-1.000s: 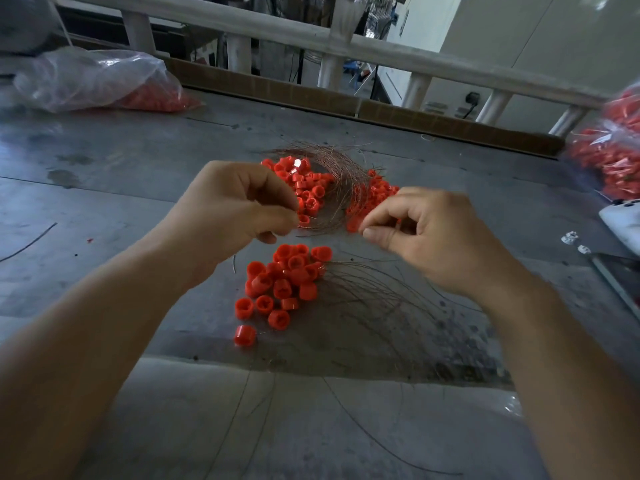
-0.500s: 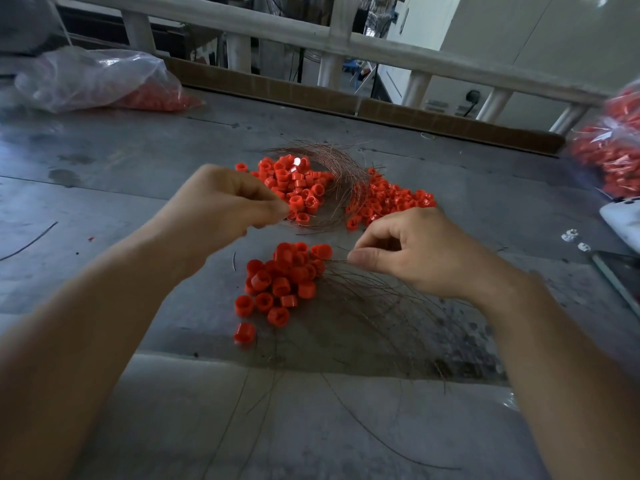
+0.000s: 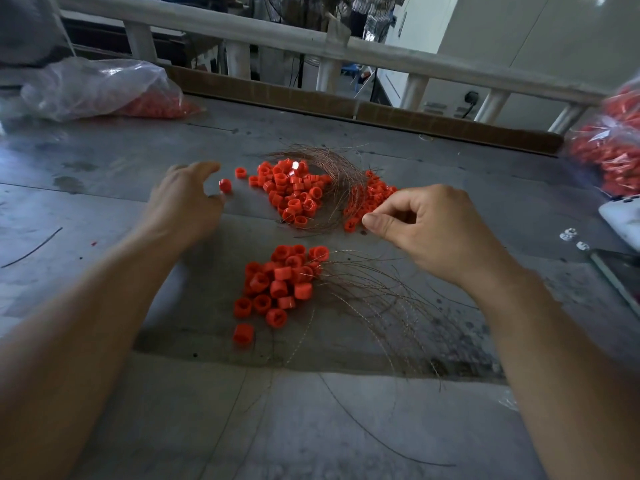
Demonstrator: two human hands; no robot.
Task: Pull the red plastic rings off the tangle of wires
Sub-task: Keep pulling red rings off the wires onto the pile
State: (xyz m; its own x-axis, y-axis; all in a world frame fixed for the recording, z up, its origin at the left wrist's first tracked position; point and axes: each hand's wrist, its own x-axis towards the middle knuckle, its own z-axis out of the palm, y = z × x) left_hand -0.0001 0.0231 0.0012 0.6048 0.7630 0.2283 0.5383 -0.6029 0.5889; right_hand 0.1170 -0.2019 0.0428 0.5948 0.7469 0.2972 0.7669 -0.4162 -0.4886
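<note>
Tabletop (image 3: 450, 161): hands (image 3: 187, 199) (image 3: 433, 230) flank rings (image 3: 294, 195), wires (image 3: 341, 168) (bags (image 3: 97, 88) (image 3: 609, 147) at edges).

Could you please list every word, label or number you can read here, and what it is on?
No text is readable. The red rings, the plastic bag and the table show no print; the white object at the right edge and the far wall socket are too small or blurred to tell.
</note>
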